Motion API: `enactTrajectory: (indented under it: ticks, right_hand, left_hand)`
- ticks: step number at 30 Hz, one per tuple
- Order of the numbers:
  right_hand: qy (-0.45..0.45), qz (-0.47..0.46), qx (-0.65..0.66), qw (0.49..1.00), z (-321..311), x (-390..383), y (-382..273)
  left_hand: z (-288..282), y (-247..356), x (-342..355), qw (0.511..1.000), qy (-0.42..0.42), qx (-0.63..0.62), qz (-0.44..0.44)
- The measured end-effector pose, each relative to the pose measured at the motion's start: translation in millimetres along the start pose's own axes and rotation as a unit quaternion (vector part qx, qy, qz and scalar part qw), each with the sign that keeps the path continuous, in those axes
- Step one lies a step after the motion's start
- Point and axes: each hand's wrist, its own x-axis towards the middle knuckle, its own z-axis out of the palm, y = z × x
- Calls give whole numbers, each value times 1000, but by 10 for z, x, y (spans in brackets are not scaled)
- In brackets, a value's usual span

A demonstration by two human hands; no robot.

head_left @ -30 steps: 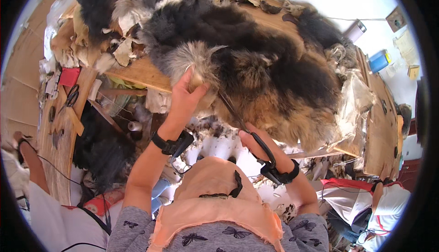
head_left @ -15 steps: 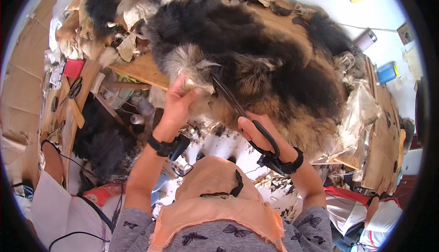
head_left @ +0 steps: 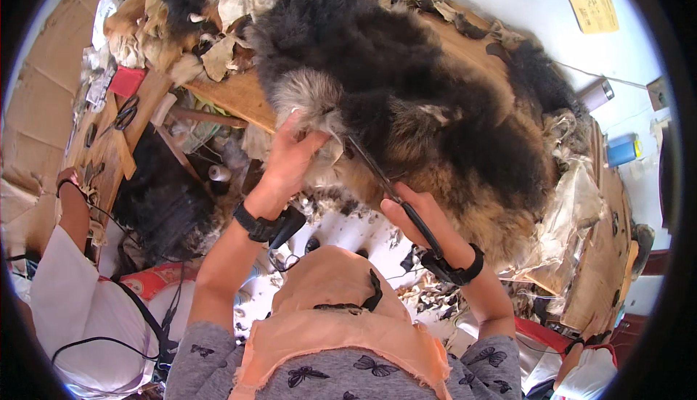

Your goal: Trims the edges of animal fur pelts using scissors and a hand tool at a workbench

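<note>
A large fur pelt (head_left: 370,51), dark brown to black with tan and grey patches, drapes over the workbench in front of me. My left hand (head_left: 292,157) pinches its near edge beside a grey tuft, thumb and fingers pressed together. In my right hand (head_left: 417,215) is a pair of long scissors (head_left: 372,160) with black handles. Their blades point up and left to the pelt's edge, close to my left fingertips. Fur and fingers partly hide the blade tips, so I cannot tell whether they are in the hide.
Fur and hide scraps (head_left: 218,57) are heaped at the far left. Another pair of scissors (head_left: 126,112) and a red block (head_left: 127,80) lie on the left boards. A thread spool (head_left: 219,173) sits below the bench edge. Co-workers' arms (head_left: 75,207) show on both sides.
The view has shifted a little, moving the scene rightward. My left thumb has closed nearer to the fingers at the fur's edge. The scissors have turned more edge-on, with their handles closer together.
</note>
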Motion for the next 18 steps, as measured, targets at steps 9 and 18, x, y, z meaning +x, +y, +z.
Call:
enactTrajectory:
  ticks: [9,18]
  right_hand:
    - [-82,63,75,992,-73,235,-100]
    - [-84,39,-6,996,-5,248,-169]
  left_hand:
    - [42,76,-59,998,-4,69,1]
    - [-400,311,108,987,-113,83,-77]
